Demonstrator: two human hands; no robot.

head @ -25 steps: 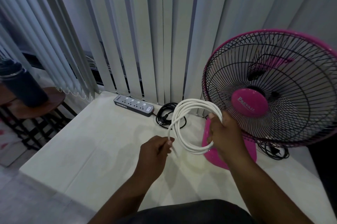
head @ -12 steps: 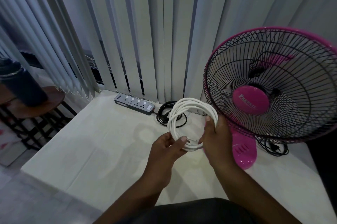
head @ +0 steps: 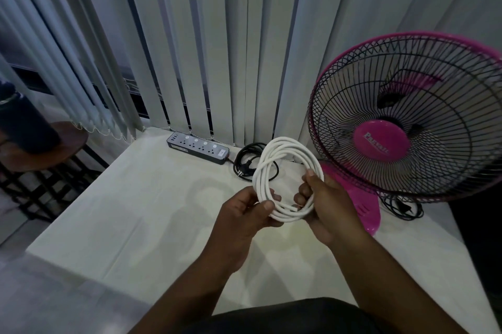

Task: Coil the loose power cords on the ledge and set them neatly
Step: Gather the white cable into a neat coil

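A white power cord point(head: 282, 147) is wound into a round coil and held upright above the pale ledge point(head: 141, 206). My left hand point(head: 244, 211) pinches the coil's lower left side. My right hand point(head: 326, 203) grips its lower right side, fingers curled round the loops. Behind the coil a black cord point(head: 245, 161) lies coiled on the ledge, its plug showing. That cord runs to a grey power strip point(head: 198, 146) at the back. A second black cord point(head: 402, 207) lies bunched behind the fan's base.
A pink table fan point(head: 407, 122) stands at the right of the ledge, close to my right hand. Vertical blinds point(head: 217, 48) hang along the back. At the left, beyond the ledge's edge, a dark bottle point(head: 24, 119) stands on a round wooden side table point(head: 46, 149).
My left hand came from the cord's loose end to the coil's lower left side. Both hands and the coil drew closer together and shifted slightly left of the fan's base.
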